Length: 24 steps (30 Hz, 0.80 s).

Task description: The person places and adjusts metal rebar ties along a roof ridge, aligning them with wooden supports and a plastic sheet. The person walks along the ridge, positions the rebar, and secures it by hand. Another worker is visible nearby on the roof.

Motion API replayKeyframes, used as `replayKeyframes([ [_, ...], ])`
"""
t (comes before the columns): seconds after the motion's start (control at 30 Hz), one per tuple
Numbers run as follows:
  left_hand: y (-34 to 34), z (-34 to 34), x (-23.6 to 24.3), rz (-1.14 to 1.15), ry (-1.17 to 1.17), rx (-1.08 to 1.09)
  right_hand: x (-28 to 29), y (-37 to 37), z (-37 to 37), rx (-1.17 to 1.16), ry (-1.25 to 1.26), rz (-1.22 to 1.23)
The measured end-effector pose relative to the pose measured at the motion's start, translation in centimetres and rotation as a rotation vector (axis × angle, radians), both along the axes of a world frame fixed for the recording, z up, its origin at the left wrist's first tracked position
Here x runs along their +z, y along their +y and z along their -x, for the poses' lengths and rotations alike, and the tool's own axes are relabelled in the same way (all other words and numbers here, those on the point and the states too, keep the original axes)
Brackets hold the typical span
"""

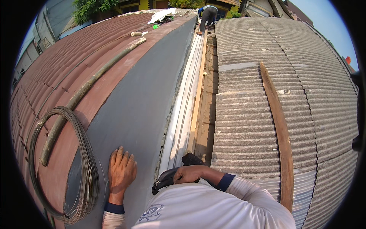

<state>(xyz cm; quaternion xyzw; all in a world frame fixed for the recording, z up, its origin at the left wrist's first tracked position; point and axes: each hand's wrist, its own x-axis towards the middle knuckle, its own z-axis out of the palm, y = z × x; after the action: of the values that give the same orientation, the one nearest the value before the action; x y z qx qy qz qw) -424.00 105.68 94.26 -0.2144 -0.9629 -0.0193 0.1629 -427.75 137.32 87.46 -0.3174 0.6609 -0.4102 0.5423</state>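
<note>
My left hand (122,168) lies flat on the smooth grey wall face (141,99), fingers stretched upward and holding nothing. Just left of it, a big loose coil of thin wire (91,179) hangs over the wall's reddish top. Close to my body, my right hand (187,174) is bent inward with its fingers curled against black cloth (166,178) at my leg. What those fingers hold, if anything, is hidden. Ahead of me a long pale metal channel (183,107) runs along the wall's foot, with a light wooden batten (199,91) beside it.
A rough pole (84,89) rests along the wall top, beside red roof tiles (57,80). On the right, a weathered plank (278,118) lies across grey corrugated roofing (244,122). Another person (209,17) bends over at the channel's far end, near a white sheet (162,15).
</note>
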Motion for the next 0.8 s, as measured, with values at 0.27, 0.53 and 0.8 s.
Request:
replayKeyframes([
  [0.27, 2.4, 0.9, 0.9, -0.086, -0.039, 0.175, -4.9, -0.5, 7.9, 0.141, -0.103, 0.068],
  [0.53, 10.9, 26.1, 8.5, -0.215, 0.471, 0.192, -6.9, 0.4, 17.3, 0.379, -0.166, 0.106],
  [0.8, 12.5, 33.3, 9.5, 0.034, 0.449, 0.472, -5.3, 4.1, 26.9, 0.297, -0.193, 0.043],
])
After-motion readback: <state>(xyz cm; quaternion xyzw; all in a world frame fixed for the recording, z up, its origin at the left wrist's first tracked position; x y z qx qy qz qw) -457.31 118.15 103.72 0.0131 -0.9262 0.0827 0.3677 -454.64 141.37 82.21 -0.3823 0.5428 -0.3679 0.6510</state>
